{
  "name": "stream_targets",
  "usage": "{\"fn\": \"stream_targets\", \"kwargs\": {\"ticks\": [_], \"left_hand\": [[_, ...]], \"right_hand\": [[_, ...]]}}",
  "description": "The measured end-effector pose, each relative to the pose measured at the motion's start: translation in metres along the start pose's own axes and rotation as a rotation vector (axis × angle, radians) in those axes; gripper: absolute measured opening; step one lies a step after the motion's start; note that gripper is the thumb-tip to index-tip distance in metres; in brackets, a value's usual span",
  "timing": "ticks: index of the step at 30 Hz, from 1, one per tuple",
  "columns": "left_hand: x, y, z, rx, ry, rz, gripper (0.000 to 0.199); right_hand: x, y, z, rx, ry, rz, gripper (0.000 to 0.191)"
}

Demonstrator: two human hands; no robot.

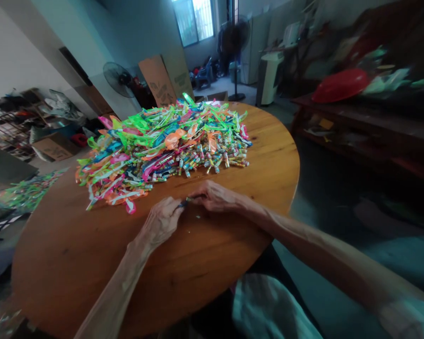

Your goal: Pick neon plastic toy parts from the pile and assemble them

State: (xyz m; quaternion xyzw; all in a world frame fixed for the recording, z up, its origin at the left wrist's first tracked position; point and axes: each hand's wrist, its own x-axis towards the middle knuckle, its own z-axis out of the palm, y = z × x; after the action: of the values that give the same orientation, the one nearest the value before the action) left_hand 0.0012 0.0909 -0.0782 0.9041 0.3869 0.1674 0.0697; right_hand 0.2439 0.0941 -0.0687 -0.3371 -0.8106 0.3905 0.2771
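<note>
My left hand (164, 215) is closed, its thumb and fingers pinching a small dark blue piece (183, 204) low over the table. From the other side my right hand (214, 195) meets it, fingers pressed together at a small light-tipped end; what exactly they grip is too small to make out. Just beyond both hands lies a large heap of bright plastic pieces (137, 136) in green, orange, pink and blue with white strips. Short patterned tubes (212, 157) with pale ends spill along the heap's near right side.
The round wooden table (268, 146) bears the heap; tiny white scraps lie near my hands. More colourful pieces (31, 190) are piled lower at the left. Behind stand cardboard boxes (159, 80) and two fans. A red basin (341, 84) rests on a side table to the right.
</note>
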Motion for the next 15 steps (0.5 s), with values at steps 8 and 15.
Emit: {"fn": "stream_targets", "kwargs": {"ticks": [8, 15], "left_hand": [[-0.0008, 0.0023, -0.0015, 0.031, 0.017, 0.071, 0.025], [-0.0057, -0.0074, 0.0080, 0.053, 0.042, 0.200, 0.027]], "right_hand": [[-0.0015, 0.0002, -0.0004, 0.094, -0.084, 0.028, 0.025], [-0.0015, -0.0035, -0.0029, 0.199, -0.185, 0.062, 0.024]]}}
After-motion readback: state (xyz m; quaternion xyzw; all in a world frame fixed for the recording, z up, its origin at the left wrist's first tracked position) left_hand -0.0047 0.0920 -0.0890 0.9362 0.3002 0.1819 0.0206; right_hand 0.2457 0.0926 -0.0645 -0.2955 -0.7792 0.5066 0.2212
